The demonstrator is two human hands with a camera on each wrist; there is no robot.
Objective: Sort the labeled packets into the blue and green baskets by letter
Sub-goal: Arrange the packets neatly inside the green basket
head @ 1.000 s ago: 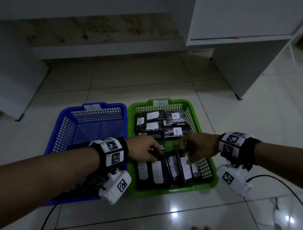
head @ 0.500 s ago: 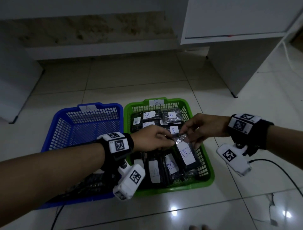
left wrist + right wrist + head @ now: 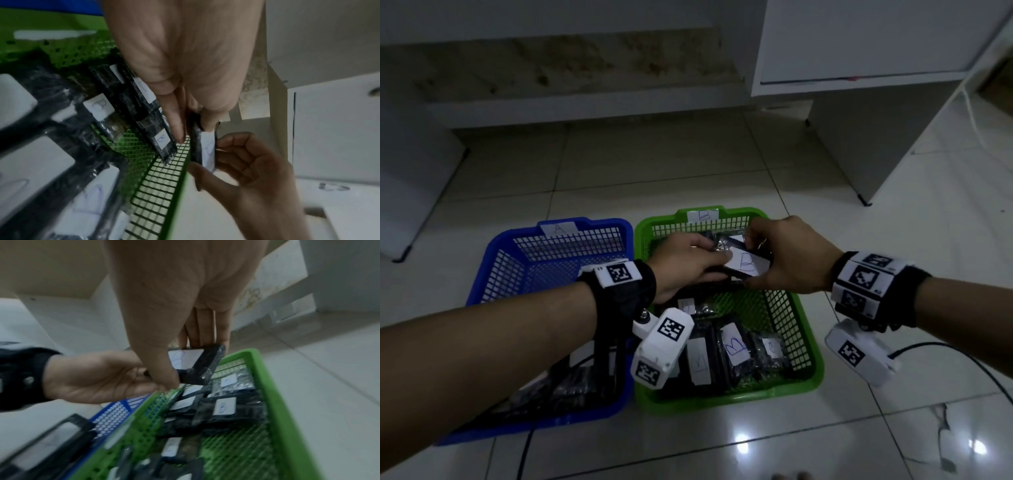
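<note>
Since half a second ago I have carried the packet (image 3: 744,265) marked B up from the middle of the green basket (image 3: 806,346) toward its far end, where it now hangs above the B packets stacked there. My left hand (image 3: 683,263) pinches its near edge, thumb on top; my right hand (image 3: 787,255) clasps the other end between thumb and curled fingers (palm turned down). Both forearms reach forward, wrists nearly level. The blue basket (image 3: 551,263) sits touching the green one's left side.
</note>
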